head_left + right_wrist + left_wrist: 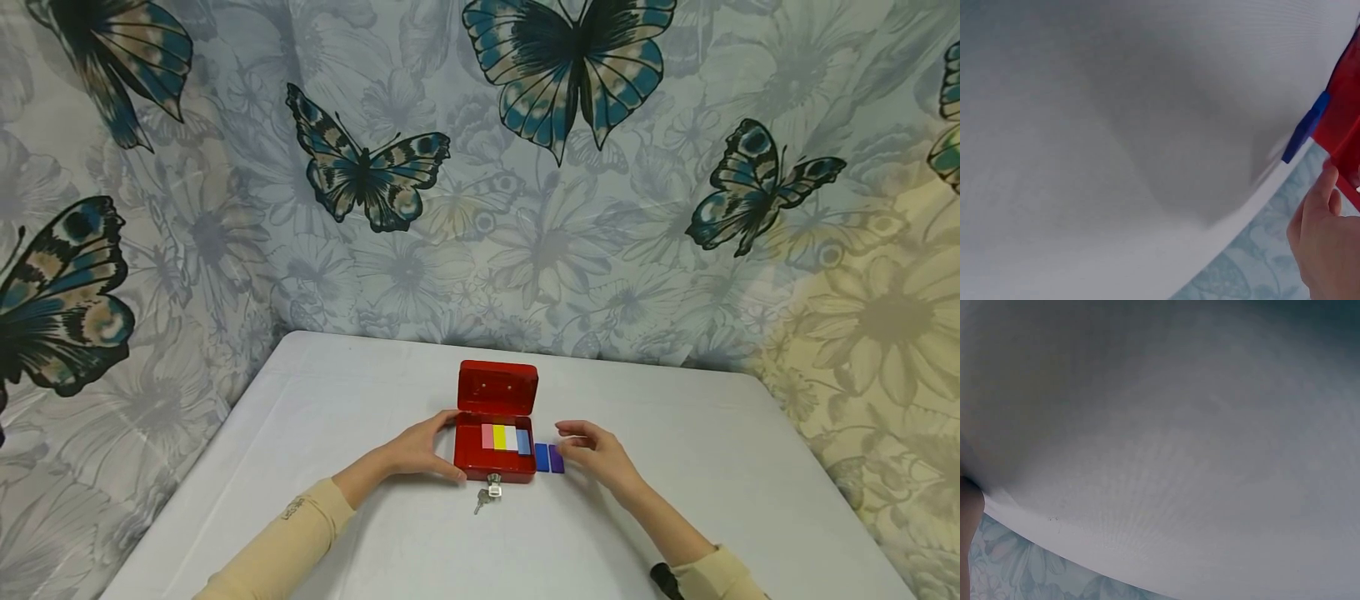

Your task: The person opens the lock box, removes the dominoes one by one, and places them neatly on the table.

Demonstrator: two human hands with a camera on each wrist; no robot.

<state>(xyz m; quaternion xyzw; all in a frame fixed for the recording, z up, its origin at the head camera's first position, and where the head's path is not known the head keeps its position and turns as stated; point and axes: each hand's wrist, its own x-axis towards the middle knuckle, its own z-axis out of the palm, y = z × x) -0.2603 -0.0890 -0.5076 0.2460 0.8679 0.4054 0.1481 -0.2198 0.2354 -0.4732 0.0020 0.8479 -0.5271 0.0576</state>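
Note:
A red metal cash box (495, 477) stands with its lid (497, 388) raised. My left hand (411, 446) holds the left side, fingers at the back corner and thumb at the front corner. Inside lies a row of slim rectangular tiles: pink (487, 437), yellow (499, 437), white (511, 438) and light blue (523, 442). Just right of the box, a blue tile (542, 457) and a purple tile (557, 459) lie side by side on the table. Close beside the purple one is my right hand (596, 454), its fingers loosely bent with nothing between them.
A small padlock (494, 486) hangs at the box's front, with keys (482, 500) lying before it. White cloth covers the table (360, 375). Butterfly-patterned fabric (525, 250) rises behind the table's back edge. A black band (665, 580) shows at the right sleeve.

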